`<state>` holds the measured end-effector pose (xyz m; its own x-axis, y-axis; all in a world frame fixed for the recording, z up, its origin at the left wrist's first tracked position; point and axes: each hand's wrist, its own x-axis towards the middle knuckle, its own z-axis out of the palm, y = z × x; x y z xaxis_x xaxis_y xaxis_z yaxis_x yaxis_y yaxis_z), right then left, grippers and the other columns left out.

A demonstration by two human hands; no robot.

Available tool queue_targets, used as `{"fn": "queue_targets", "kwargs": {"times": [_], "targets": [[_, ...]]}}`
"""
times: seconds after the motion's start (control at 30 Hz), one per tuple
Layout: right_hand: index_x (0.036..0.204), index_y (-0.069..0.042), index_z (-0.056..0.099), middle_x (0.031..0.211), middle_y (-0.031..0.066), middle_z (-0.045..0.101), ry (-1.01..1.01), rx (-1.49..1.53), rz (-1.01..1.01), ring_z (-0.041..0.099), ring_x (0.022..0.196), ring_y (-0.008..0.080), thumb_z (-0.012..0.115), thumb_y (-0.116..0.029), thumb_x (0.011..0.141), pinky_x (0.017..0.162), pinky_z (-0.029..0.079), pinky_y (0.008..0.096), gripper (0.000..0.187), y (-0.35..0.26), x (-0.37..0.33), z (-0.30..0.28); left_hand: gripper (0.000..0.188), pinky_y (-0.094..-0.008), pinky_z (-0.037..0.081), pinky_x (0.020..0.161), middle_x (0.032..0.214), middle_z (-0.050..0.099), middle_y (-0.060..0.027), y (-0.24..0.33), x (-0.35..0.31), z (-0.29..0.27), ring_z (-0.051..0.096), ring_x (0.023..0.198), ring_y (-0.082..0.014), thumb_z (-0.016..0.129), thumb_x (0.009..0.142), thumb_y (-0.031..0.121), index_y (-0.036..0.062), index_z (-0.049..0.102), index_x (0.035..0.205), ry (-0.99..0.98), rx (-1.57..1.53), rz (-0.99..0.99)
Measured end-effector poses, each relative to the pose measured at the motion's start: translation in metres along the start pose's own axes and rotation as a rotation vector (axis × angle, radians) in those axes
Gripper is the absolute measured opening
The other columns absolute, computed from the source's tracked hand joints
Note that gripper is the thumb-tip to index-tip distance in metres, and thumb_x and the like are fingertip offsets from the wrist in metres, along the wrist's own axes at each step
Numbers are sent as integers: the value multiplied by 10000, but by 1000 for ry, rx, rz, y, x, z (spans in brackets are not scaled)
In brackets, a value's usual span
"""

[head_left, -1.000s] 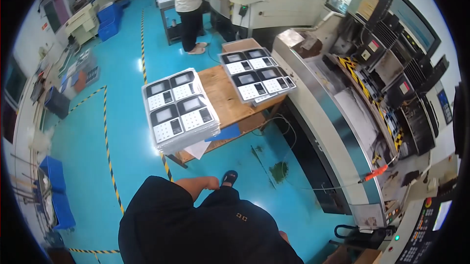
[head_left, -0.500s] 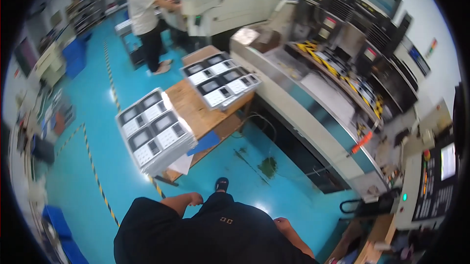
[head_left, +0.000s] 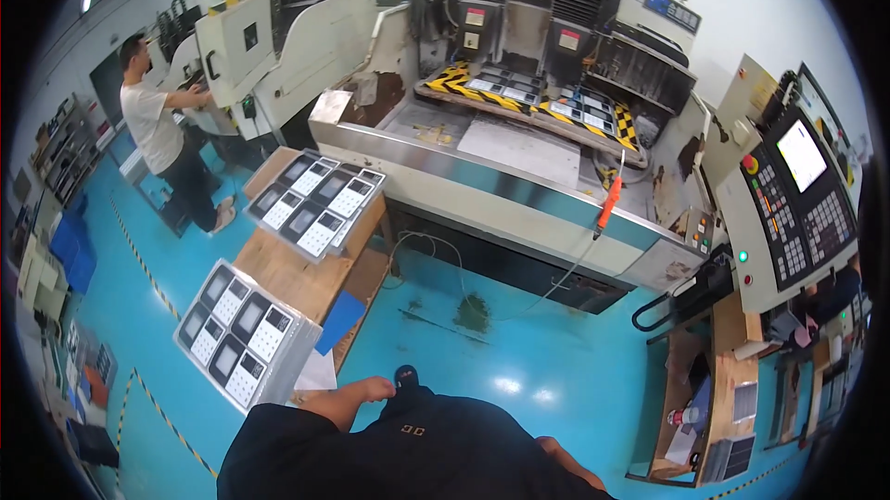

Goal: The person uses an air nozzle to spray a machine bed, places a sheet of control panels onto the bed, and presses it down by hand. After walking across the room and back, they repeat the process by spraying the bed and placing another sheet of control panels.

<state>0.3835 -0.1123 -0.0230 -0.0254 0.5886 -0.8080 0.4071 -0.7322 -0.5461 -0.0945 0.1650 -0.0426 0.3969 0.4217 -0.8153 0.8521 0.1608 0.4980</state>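
My left hand [head_left: 376,389] hangs at my side in front of my dark shirt, its fingers loosely curled, with nothing visible in it. It is nearest to a stack of flat panels [head_left: 243,333] on the near end of a wooden table. Their faces show dark windows, white key pads and black squares. A second stack of similar panels [head_left: 317,201] lies farther along the tabletop. My right hand [head_left: 549,445] is low by the right edge of my shirt; its fingers are hidden, and it touches no machine or table.
A large milling machine [head_left: 505,199] stands ahead, with panels on its striped bed and an orange-handled air gun [head_left: 608,203] at its front. A control console [head_left: 788,194] is on the right above a wooden shelf unit [head_left: 732,389]. A person [head_left: 162,129] works at another machine, far left.
My view has turned to the right, so the milling machine and console sit more centrally. Both hands stay low; the right hand is more hidden by my shirt.
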Motion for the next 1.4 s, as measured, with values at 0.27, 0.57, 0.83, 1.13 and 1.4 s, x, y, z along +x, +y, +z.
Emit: {"fn": "queue_targets", "kwargs": {"times": [0.27,0.57,0.83,1.13,1.4], "targets": [[683,-74,546,626,33,518,0,42,0,518,557,143,574,-323,880,507,465,317,318,-7,21,30,351,-328,473,572,922,634,3,5,-18,-5,559,773,-150,612,839,367,176,645,1131,-94,-29,-4],[947,-122,655,775,7,597,-75,145,238,571,655,150,637,-350,856,592,517,345,246,-9,93,13,358,-327,485,586,954,645,10,-20,-28,-8,584,802,-165,604,837,367,199,641,1152,-142,16,-66],[1093,-114,653,942,55,629,-118,163,212,606,777,189,623,-378,867,668,537,379,349,-22,109,-7,317,-326,480,561,920,644,-2,-12,-23,-6,580,756,-156,589,842,334,178,653,1109,-44,53,-119],[784,-59,666,737,74,639,-24,60,212,632,667,190,651,-238,792,595,543,336,180,-8,105,-44,300,-327,490,611,856,649,-47,51,-6,-33,591,739,-170,586,849,336,125,683,1039,-48,92,-44],[716,-14,644,692,95,638,-7,85,260,632,634,200,678,-212,769,584,549,328,208,-7,102,-50,357,-347,484,884,1020,687,-93,72,-19,-23,630,977,-205,625,858,296,80,649,1141,32,43,54]]}}
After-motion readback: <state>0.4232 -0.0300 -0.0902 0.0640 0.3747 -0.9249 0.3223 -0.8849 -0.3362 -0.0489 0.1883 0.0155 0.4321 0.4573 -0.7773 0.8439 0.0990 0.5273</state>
